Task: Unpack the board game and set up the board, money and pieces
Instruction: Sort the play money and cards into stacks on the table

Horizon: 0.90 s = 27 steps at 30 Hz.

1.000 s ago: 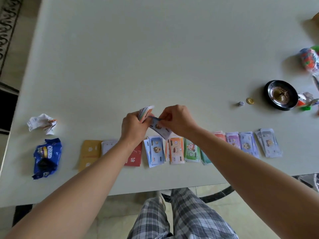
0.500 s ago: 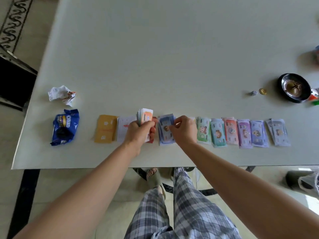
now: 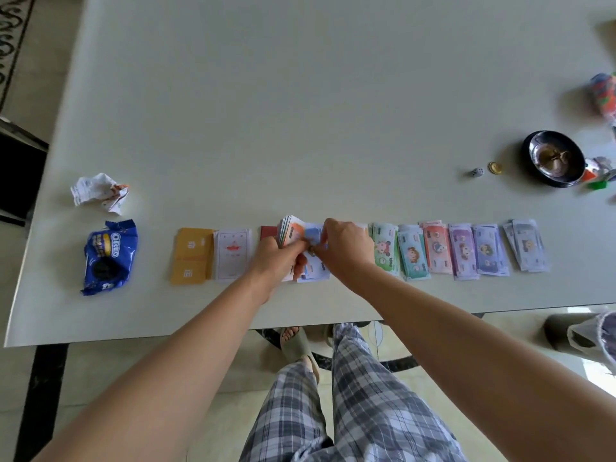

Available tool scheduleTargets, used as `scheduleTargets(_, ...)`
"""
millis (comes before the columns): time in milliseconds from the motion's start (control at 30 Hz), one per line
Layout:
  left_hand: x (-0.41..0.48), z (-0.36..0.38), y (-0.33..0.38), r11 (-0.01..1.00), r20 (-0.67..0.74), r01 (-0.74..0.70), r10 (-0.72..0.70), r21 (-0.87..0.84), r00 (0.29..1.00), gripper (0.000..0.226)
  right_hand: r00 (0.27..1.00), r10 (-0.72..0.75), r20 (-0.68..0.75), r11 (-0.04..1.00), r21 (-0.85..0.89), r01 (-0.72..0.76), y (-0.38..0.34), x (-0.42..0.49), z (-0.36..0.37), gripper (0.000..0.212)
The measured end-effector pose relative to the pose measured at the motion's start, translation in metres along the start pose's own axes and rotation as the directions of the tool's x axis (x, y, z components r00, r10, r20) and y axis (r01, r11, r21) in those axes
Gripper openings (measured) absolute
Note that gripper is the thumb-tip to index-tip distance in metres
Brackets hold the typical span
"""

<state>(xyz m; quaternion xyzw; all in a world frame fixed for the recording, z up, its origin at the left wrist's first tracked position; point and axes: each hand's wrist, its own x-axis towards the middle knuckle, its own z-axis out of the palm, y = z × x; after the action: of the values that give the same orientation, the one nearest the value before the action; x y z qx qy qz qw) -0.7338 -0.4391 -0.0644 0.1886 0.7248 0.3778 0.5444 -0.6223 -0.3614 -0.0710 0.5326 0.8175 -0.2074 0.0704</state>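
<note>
My left hand (image 3: 280, 258) grips a stack of mixed play-money notes (image 3: 290, 230), held on edge above the table's near side. My right hand (image 3: 345, 248) pinches a blue note (image 3: 313, 235) at the stack's front. Under both hands lies a blue money pile (image 3: 313, 270). To the right runs a row of sorted piles: green (image 3: 383, 250), teal (image 3: 413, 258), red (image 3: 437, 250), purple (image 3: 464, 253), lilac (image 3: 490, 251) and grey (image 3: 528, 246). Left of my hands lie yellow cards (image 3: 192, 255), white cards (image 3: 233, 255) and a partly hidden red card pile (image 3: 268, 232).
A blue Oreo packet (image 3: 108, 258) and crumpled paper (image 3: 98, 193) lie at the left. At the right are a die (image 3: 478, 172), a gold coin (image 3: 495, 167), a black round dish (image 3: 553, 158) and coloured pieces (image 3: 596, 178). The table edge (image 3: 200, 331) is close to me.
My right hand laid a blue note on the blue pile, then came back up to the stack in my left hand and pinched another blue note. The view shifted a little.
</note>
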Motion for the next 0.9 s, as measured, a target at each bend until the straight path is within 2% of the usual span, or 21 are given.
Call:
scheduleTargets(67,-0.003,-0.003,0.006,0.991,0.019,0.038,-0.036,-0.126,0.999,0.017,0.999,0.018,-0.033,0.97,0.245,-0.009,0.003,0.003,-0.005,0.013)
scheduleTargets(100,-0.004,-0.005,0.01,0.974,0.061,0.078,-0.067,-0.211,0.996,0.018,0.999,0.035,-0.039,0.903,0.43,-0.015,0.004,0.005,-0.009,0.016)
scheduleTargets(167,-0.008,-0.006,0.017,0.927,0.191,0.144,-0.081,-0.345,0.978,0.026,0.997,0.058,0.052,0.676,0.733,-0.078,0.001,0.006,-0.024,0.034)
scheduleTargets(200,-0.008,-0.005,0.019,0.916,0.238,0.152,-0.065,-0.371,0.969,0.029,0.991,0.034,0.127,0.581,0.804,-0.123,0.0,0.005,-0.032,0.04)
scheduleTargets(267,-0.009,0.0,0.02,0.919,0.259,0.131,-0.033,-0.372,0.965,0.028,0.974,-0.032,0.226,0.517,0.838,-0.178,0.0,0.002,-0.04,0.036)
scheduleTargets(367,-0.008,0.007,0.02,0.93,0.223,0.113,-0.035,-0.351,0.974,0.019,0.972,-0.013,0.233,0.452,0.869,-0.202,0.007,0.003,-0.042,0.029)
scheduleTargets(533,-0.008,0.011,0.017,0.944,0.197,0.101,-0.039,-0.314,0.98,0.009,0.951,-0.011,0.31,0.527,0.81,-0.258,0.023,-0.002,-0.04,0.028)
scheduleTargets(667,-0.009,0.011,0.017,0.948,0.228,0.1,-0.03,-0.303,0.973,0.017,0.955,0.036,0.294,0.447,0.85,-0.278,0.029,-0.007,-0.035,0.021)
scheduleTargets(833,-0.011,0.015,0.018,0.95,0.185,0.079,-0.022,-0.304,0.982,0.005,0.947,0.009,0.32,0.353,0.886,-0.302,0.033,-0.007,-0.031,0.023)
scheduleTargets(900,-0.01,0.014,0.018,0.944,0.193,0.092,-0.031,-0.316,0.981,0.008,0.95,0.0,0.314,0.34,0.893,-0.295,0.033,-0.007,-0.031,0.02)
